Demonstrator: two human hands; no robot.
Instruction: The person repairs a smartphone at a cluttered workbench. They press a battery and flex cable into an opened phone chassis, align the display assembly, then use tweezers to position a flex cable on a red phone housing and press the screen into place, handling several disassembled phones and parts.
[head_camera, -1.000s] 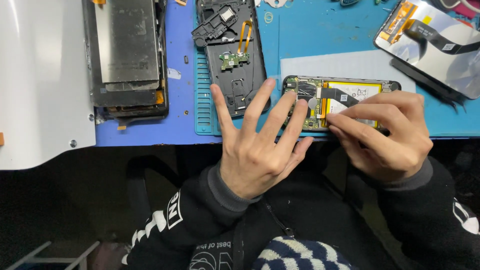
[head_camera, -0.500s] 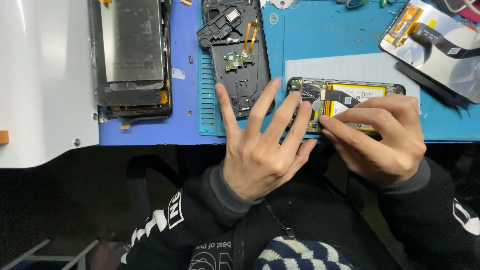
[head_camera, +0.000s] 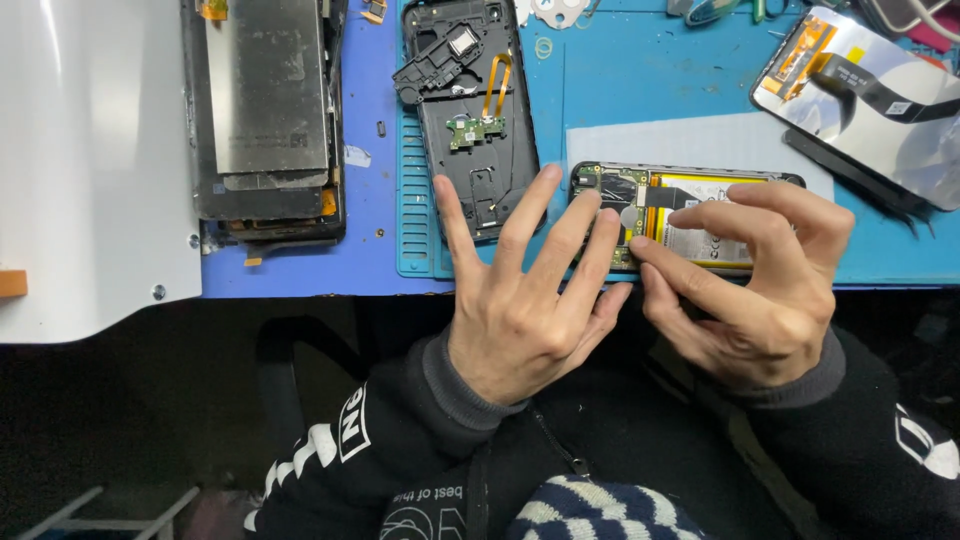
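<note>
Blue matting (head_camera: 650, 80) is covering the worktop, and on it, near the front edge, an opened phone (head_camera: 690, 215) is lying flat with its green circuit board and yellow battery showing, on a pale sheet (head_camera: 700, 145). The left hand (head_camera: 525, 290) is lying open with fingers spread, its fingertips pressing on the phone's board end, while the right hand (head_camera: 745, 285) is curling over the battery side, its fingers seemingly pinching at something too small to make out. A black back frame (head_camera: 470, 110) is sitting just left of the phone, a metal-backed screen assembly (head_camera: 265, 110) farther left.
</note>
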